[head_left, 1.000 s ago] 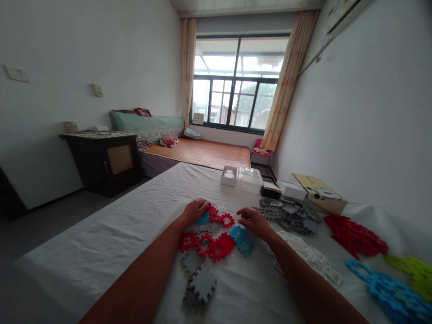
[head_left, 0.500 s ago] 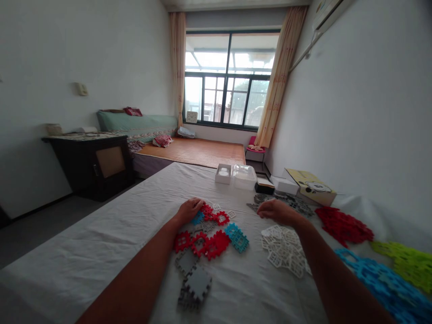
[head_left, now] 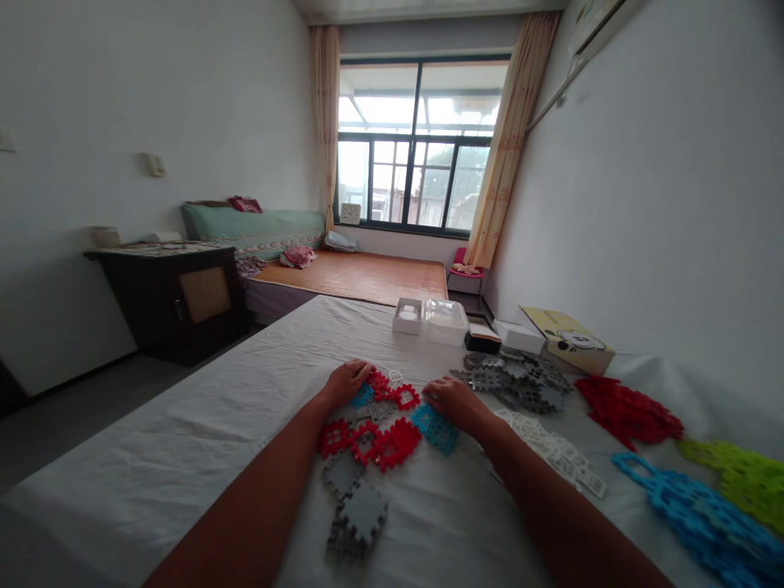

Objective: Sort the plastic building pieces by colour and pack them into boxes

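My left hand (head_left: pixel 348 382), fingers bent, is at the far left of a cluster of plastic building pieces. Its fingertips touch the edge of a red toothed piece (head_left: pixel 378 380), beside a small blue piece (head_left: pixel 363 395). My right hand (head_left: pixel 452 398) is closed, palm down, just behind a pair of blue toothed pieces (head_left: pixel 436 430); whatever its fingertips hold is hidden. Between the hands are a red piece with a white window insert (head_left: pixel 407 398) and a loose white window piece (head_left: pixel 395 377). Nearer me are more red pieces (head_left: pixel 397 443) and grey pieces (head_left: pixel 363 508).
To the right lie piles of grey pieces (head_left: pixel 520 382), white window pieces (head_left: pixel 554 449), red pieces (head_left: pixel 630 410), blue pieces (head_left: pixel 692 506) and yellow-green pieces (head_left: pixel 741 474). At the back stand a white box (head_left: pixel 407 316), a clear plastic tub (head_left: pixel 445 322) and a yellow box (head_left: pixel 572 339).
My right hand has moved left, from beside the grey pile to the cluster's right side, where a loose white window piece is now out of sight. My left hand has stayed in place.
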`<state>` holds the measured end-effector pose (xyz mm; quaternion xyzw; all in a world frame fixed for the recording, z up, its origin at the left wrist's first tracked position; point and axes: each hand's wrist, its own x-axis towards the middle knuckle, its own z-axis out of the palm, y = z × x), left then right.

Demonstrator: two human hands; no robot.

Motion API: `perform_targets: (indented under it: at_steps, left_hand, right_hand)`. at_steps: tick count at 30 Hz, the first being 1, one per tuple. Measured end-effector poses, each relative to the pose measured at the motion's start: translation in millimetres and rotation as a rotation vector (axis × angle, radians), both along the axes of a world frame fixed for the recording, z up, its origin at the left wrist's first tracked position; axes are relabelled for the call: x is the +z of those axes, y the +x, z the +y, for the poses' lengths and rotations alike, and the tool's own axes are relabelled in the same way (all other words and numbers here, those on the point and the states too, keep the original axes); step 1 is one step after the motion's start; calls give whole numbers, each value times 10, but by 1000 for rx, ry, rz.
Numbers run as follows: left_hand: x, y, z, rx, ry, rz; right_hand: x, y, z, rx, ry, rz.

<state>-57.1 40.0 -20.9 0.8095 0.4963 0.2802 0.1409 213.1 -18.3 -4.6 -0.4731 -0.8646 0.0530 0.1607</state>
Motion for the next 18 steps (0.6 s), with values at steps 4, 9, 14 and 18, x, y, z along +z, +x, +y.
perform_targets:
  at_steps: [4, 9, 14, 18]
  left_hand:
    - [-3, -1, 0, -10, 22, 2]
    - [-19, -9, 16, -13, 33, 7]
    - [-22, -10, 20, 1, 20, -13]
    - [-8, -11, 0, -9, 31, -7]
  right_hand:
    - [88, 126, -3, -137, 15, -18]
    - [330, 594, 6, -155, -158, -61]
    - [336, 556, -21, -67, -159, 93]
    - [80, 72, -25, -2, -79, 228]
